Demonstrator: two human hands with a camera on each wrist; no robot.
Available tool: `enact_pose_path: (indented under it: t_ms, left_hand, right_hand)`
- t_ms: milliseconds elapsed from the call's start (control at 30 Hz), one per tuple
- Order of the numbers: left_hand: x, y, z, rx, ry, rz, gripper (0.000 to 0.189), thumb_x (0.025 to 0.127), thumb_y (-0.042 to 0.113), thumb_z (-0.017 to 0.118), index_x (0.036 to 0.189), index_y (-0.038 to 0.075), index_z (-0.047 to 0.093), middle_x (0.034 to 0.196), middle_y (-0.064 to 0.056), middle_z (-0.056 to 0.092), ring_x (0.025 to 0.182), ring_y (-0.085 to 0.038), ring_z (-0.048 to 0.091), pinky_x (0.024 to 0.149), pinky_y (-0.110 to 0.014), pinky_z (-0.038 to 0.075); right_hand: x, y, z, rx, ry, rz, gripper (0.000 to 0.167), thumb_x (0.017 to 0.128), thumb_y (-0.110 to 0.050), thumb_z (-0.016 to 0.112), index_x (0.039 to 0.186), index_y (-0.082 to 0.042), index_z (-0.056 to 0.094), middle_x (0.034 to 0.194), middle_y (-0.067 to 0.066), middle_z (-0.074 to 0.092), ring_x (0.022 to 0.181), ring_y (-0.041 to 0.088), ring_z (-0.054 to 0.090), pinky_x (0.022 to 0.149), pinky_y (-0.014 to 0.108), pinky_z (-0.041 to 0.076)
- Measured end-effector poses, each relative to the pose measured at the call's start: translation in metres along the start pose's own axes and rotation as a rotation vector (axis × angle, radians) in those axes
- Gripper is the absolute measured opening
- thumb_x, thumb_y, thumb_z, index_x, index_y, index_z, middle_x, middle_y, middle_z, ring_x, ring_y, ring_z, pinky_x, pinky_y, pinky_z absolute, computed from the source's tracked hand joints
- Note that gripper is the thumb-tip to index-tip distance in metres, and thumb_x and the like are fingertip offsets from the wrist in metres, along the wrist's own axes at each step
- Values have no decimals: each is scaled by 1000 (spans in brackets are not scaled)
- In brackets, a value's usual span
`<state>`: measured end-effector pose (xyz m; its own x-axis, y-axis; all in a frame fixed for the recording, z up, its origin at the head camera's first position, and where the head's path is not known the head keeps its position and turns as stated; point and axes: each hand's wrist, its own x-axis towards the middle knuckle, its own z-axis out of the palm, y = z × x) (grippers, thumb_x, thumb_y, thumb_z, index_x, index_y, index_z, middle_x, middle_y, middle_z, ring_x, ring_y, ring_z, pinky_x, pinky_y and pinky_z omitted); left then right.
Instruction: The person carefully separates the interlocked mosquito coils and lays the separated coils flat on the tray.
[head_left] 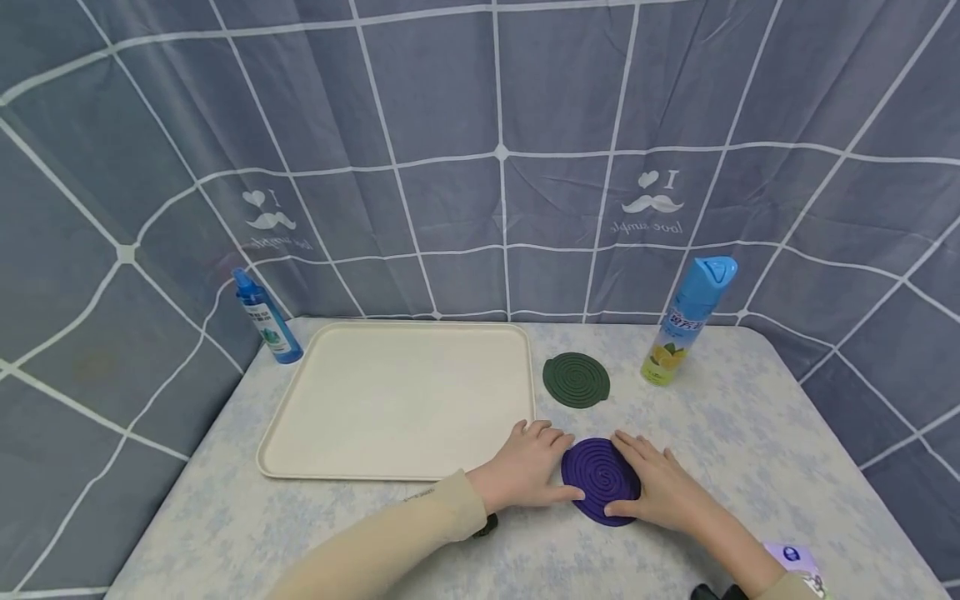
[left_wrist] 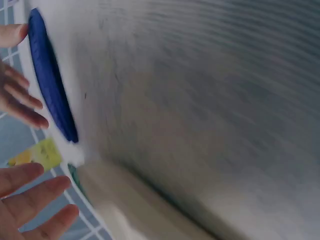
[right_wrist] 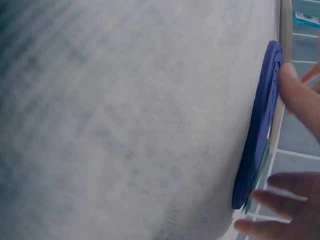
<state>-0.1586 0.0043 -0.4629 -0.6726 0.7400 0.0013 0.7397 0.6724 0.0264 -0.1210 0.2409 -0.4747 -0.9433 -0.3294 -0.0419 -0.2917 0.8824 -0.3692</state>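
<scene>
A purple-blue round mat [head_left: 600, 475] with a spiral of raised rings lies on the table in the head view. To its left is my left hand [head_left: 528, 471], fingers spread and thumb tip right at the mat's edge. My right hand [head_left: 663, 492] spans the mat's right side, with its thumb and fingertips at the rim. In the left wrist view the mat [left_wrist: 52, 80] appears edge-on, and left-hand fingers [left_wrist: 37, 200] extend straight below it. The right wrist view has the right thumb [right_wrist: 295, 90] over the mat [right_wrist: 257, 125].
Behind the purple-blue mat lies a dark green spiral mat [head_left: 576, 380]. A cream tray [head_left: 405, 477] takes up the table's left. A blue bottle [head_left: 268, 317] stands at back left, a lemon-printed spray can [head_left: 686, 321] at back right. A purple packet [head_left: 797, 560] sits near the right forearm.
</scene>
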Motion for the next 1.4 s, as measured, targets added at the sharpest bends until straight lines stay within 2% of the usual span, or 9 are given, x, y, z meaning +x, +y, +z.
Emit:
enact_pose_path:
  t_ms: [233,467,700,800,933,1033,1100,1267,1400]
  left_hand:
    - [16,18,12,136,-10,-58,77,83,72,59,133,13,55,123,-1,59,116,-17,51,94,-42,44]
    - [17,23,12,68,-4,-97,77,79,68,67,131,13,58,118,0,57,106,-15,49,88,-40,41]
    - [18,23,11,3,-6,-139,80,76,68,71,132,12,56,116,0,54,101,-15,46,85,-38,37]
    - [19,22,13,12,-6,-132,82,76,69,71,133,13,55,117,0,55,103,-14,47,85,-34,37]
    - [20,19,14,-30,-5,-115,84,76,67,72,136,12,52,119,0,55,105,-14,48,87,-30,38]
    - [22,16,14,-202,-8,-145,83,77,59,77,139,11,49,122,-3,56,111,-17,51,94,-31,41]
    - [23,12,11,-432,-1,-191,81,80,47,80,142,8,46,128,-6,56,116,-20,54,100,-31,44]
    - [21,-1,-2,-1123,109,-316,76,83,15,80,145,4,37,128,-14,58,112,-25,64,92,-30,55]
    - [14,-10,-7,-1431,214,-400,66,86,11,75,142,2,42,126,-18,62,112,-29,66,94,-35,55]
  right_hand:
    - [6,-2,-1,-38,-48,69,110,62,-57,87,140,10,46,134,25,48,120,44,48,92,67,44]
    - [17,3,-6,50,-107,140,99,61,-48,91,131,8,50,114,18,48,105,34,47,85,59,47]
    - [34,15,-13,384,-113,270,54,76,-21,85,113,6,56,92,13,63,81,21,60,70,37,53]
    - [38,19,-14,500,-142,353,49,78,-17,83,113,6,57,92,11,67,79,16,61,72,34,52]
    - [40,24,-15,658,-218,381,46,83,-16,78,116,8,58,98,8,69,84,13,62,77,31,53]
    - [39,28,-17,781,-264,368,40,87,-16,73,117,9,61,95,4,68,82,12,61,72,27,54]
    - [39,28,-22,844,-268,367,40,89,-16,72,118,9,62,93,0,68,80,10,61,70,26,54]
    - [43,14,-34,964,-177,367,52,91,-20,70,129,11,54,99,-1,71,81,8,66,72,25,57]
    - [47,-14,-41,1058,-56,348,60,93,-21,69,138,12,46,111,4,71,85,6,68,76,23,58]
